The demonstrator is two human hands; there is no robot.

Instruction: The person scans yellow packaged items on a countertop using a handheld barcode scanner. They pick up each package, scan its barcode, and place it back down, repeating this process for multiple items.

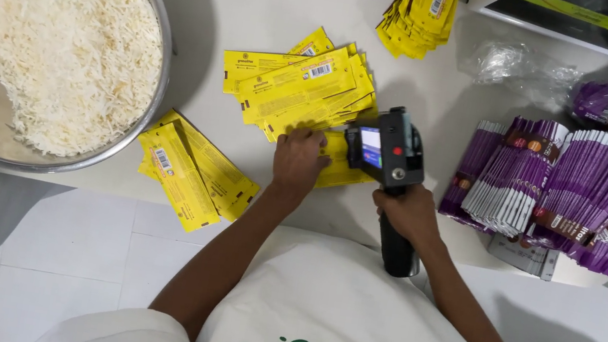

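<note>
My right hand (408, 214) grips the black handle of a handheld printer gun (388, 153) with a small lit screen; its head rests over a yellow pouch (342, 171) on the white table. My left hand (299, 159) presses flat on that pouch, just left of the printer. A fanned pile of yellow pouches (302, 91) lies right behind my left hand. Another few yellow pouches (190, 171) lie at the table's front edge to the left.
A large metal bowl of white rice (49, 33) fills the left side. Rows of purple pouches (568, 197) stand at the right. More yellow pouches (420, 12) lie at the back, beside crumpled clear plastic (520, 67) and a box (588, 21).
</note>
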